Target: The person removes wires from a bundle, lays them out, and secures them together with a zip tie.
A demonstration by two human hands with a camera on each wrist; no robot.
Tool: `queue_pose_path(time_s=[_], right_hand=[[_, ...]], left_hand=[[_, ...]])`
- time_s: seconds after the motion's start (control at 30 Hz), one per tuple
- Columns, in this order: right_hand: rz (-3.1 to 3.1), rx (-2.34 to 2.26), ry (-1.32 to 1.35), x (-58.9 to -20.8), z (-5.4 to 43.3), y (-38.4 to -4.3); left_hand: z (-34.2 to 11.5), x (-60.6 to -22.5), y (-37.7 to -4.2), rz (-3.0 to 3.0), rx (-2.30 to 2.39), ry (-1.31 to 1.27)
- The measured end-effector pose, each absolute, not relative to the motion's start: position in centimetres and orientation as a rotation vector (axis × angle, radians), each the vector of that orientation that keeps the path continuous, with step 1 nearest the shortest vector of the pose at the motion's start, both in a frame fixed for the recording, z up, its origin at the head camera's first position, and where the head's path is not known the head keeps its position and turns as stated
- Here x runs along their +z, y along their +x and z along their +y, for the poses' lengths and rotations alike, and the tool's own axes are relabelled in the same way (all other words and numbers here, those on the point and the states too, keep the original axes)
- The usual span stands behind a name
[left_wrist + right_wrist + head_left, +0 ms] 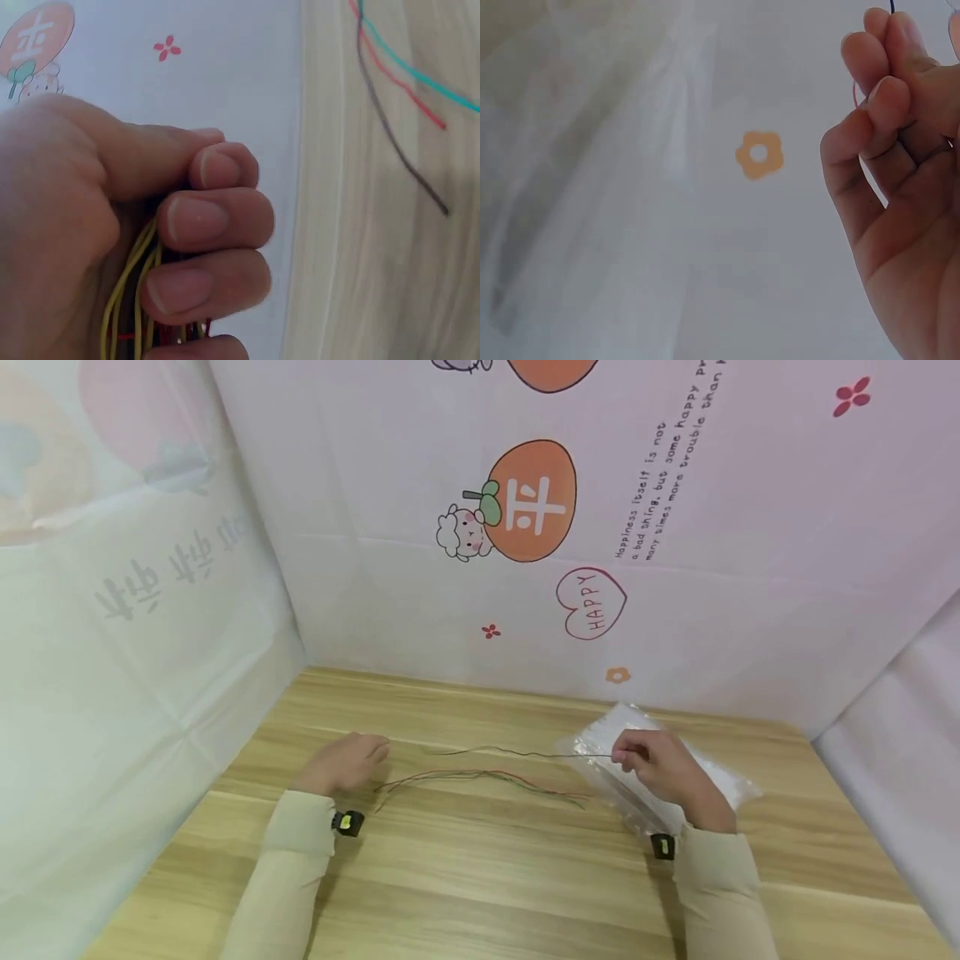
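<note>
A person's right hand (663, 768) pinches a long, thin, dark wire (536, 754) between thumb and fingertips, stretched leftward above a pale wood-grain counter (480, 877), while the left hand (341, 766) curls around a bundle of thin yellow, red and dark wires (138, 307). Whether the dark wire's far end reaches the left hand cannot be told. Loose red, green and dark wires (480, 773) lie crosswise on the counter between the hands. A clear-and-white plastic bag (622, 727) rests beneath the right hand, one corner near the back edge. A broad stretch of wood runs between the forearms on the near side. White printed cloth (412, 610) with orange fruit and a "HAPPY" heart rises along the back edge; more cloth flanks both sides.
</note>
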State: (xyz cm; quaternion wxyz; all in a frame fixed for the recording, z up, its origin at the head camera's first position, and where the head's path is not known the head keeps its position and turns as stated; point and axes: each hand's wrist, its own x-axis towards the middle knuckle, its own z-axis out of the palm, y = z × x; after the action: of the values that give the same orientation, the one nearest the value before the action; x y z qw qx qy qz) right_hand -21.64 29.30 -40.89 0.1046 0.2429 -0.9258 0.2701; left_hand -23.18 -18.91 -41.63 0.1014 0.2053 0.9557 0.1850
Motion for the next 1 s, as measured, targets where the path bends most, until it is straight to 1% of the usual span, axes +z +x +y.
queue_pose_path(time_s=[0.13, 0.3, 0.5, 0.73, 1.0], right_hand=[[-2.737, 0.828, 0.823, -41.5, 28.1, -22.2], [-2.769, 0.852, 0.909, -42.9, 26.8, -22.9], [-2.804, 0.837, 0.973, -44.1, 25.7, -22.9], [-2.943, 0.89, 0.88, -43.9, 24.5, -22.4], [-2.899, 0.841, 0.808, -43.2, 24.2, -22.0]], left_hand=[[-19.5, -41.4, -23.3, 2.815, 0.615, 0.586], [-18.8, -41.6, -23.3, 2.804, 0.639, 0.604], [-17.3, -42.0, -23.2, 2.804, 0.569, 0.777], [-15.6, -42.2, -22.8, 2.775, 0.585, 0.881], [-13.4, -42.3, -22.5, 2.727, 0.607, 1.03]])
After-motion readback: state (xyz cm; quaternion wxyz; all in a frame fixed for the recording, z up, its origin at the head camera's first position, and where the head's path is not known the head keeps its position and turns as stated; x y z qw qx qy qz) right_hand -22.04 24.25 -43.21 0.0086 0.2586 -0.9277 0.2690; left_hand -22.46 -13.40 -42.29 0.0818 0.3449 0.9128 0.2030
